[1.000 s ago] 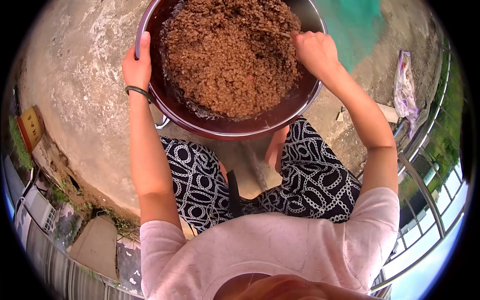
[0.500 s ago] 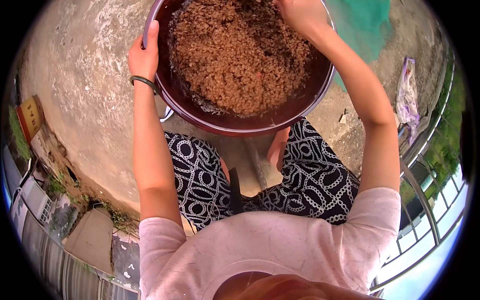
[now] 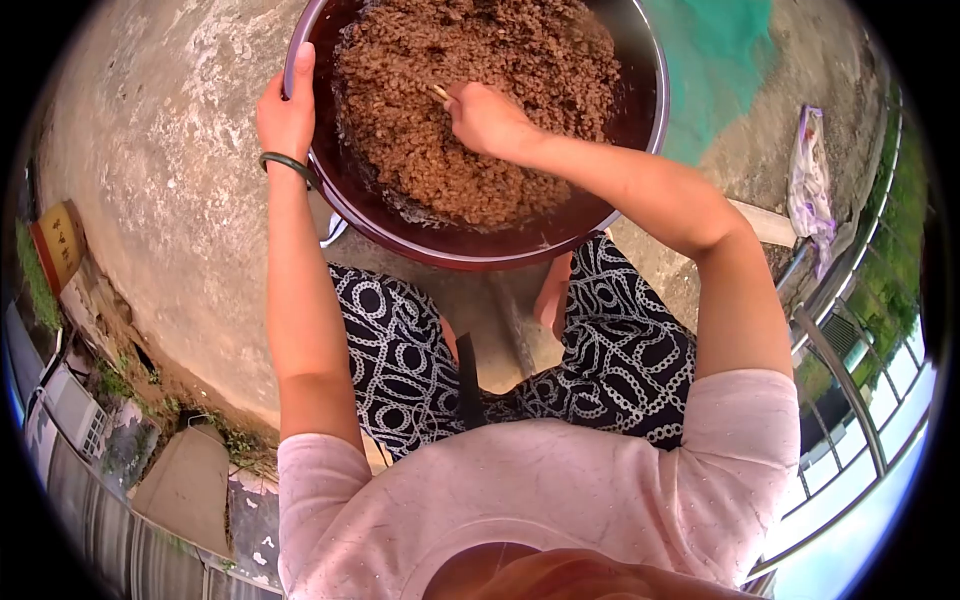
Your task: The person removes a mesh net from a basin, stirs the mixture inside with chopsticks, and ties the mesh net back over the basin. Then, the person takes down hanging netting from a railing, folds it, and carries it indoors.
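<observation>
The right hand [image 3: 488, 122] pinches a stick [image 3: 440, 93], perhaps a chopstick, its visible end pointing left and slightly far from the fingers, over the grain [image 3: 400, 135] in the bowl [image 3: 575, 222]. The left hand [image 3: 286, 118] grips the bowl's left rim, thumb on top.

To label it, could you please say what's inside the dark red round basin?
A brown, grainy mass, with a pale stick in the right hand; the basin's bottom is covered.
</observation>
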A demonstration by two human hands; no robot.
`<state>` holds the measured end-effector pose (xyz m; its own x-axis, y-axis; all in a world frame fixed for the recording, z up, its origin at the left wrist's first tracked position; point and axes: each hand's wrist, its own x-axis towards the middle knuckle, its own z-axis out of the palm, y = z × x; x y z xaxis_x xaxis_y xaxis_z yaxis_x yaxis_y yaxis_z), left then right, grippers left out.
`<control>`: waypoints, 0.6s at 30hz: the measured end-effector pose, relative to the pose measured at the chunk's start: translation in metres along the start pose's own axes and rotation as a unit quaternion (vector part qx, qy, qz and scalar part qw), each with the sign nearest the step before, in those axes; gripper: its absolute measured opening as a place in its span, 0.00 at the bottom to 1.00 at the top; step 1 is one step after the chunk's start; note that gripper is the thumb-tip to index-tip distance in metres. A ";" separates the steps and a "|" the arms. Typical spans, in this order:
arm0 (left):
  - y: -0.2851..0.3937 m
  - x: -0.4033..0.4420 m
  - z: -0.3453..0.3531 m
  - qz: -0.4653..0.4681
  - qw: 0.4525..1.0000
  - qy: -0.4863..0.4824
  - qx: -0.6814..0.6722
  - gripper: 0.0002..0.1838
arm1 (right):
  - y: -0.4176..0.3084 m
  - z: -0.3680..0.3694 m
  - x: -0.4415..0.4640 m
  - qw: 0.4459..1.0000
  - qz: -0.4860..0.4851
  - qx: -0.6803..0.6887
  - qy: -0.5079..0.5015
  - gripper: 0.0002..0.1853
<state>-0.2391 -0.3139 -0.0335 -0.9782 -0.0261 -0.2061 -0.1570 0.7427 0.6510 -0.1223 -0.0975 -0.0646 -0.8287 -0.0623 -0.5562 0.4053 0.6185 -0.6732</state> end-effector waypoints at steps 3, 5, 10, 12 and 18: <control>-0.006 0.003 0.007 0.033 0.998 0.047 -0.017 0.49 | -0.016 0.014 -0.024 0.997 -0.059 -0.050 -0.026 0.11; -0.008 0.002 0.006 0.025 0.999 0.030 -0.019 0.48 | -0.016 0.017 -0.040 0.992 -0.093 -0.072 -0.038 0.10; -0.003 -0.002 0.006 0.028 0.999 0.028 -0.021 0.47 | -0.015 -0.028 -0.078 0.986 -0.079 -0.079 -0.126 0.10; -0.005 0.000 0.006 0.024 0.999 0.022 -0.015 0.47 | -0.002 -0.044 -0.087 0.991 -0.079 -0.066 -0.085 0.12; -0.006 0.001 0.004 0.017 1.000 0.023 0.013 0.49 | 0.054 -0.038 -0.030 0.992 0.022 -0.127 -0.016 0.12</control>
<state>-0.2384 -0.3158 -0.0407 -0.9880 -0.0311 -0.1512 -0.1215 0.7604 0.6380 -0.0901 -0.0327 -0.0663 -0.7981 -0.0522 -0.6003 0.3281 0.7979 -0.5056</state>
